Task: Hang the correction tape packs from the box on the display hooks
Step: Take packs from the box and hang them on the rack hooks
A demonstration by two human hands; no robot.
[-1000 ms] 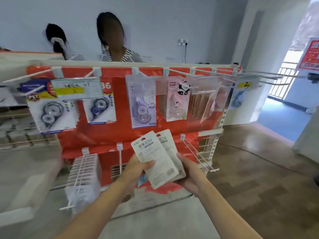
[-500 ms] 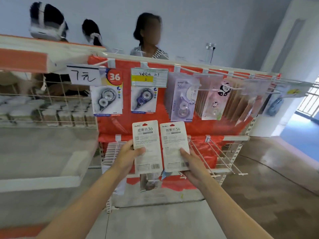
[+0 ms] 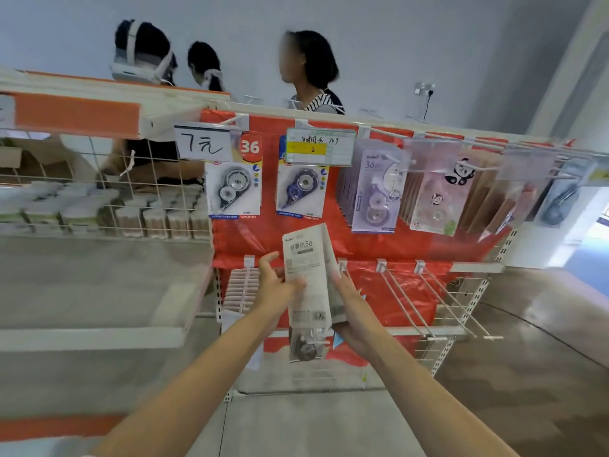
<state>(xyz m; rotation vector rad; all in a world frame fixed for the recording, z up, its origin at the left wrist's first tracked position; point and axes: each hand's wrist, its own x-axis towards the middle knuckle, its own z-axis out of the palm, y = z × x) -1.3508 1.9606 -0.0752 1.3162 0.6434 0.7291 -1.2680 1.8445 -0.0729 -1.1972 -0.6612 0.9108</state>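
At centre frame, before the red display rack [image 3: 412,252], both forearms reach up from six o'clock. The left hand [image 3: 275,285], fingers spread at eleven o'clock, presses its thumb on the front correction tape pack [image 3: 304,275]. The right hand [image 3: 351,311] cups a second pack [image 3: 331,258] behind it. Bare display hooks [image 3: 405,301] jut out at three o'clock.

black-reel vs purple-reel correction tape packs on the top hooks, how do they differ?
The black-reel pack hangs left, under the handwritten price sign; the purple-reel pack hangs right, under the yellow-striped tag. Black-reel shows its red 36 badge; purple-reel's top is hidden. Both face front, with white cards.
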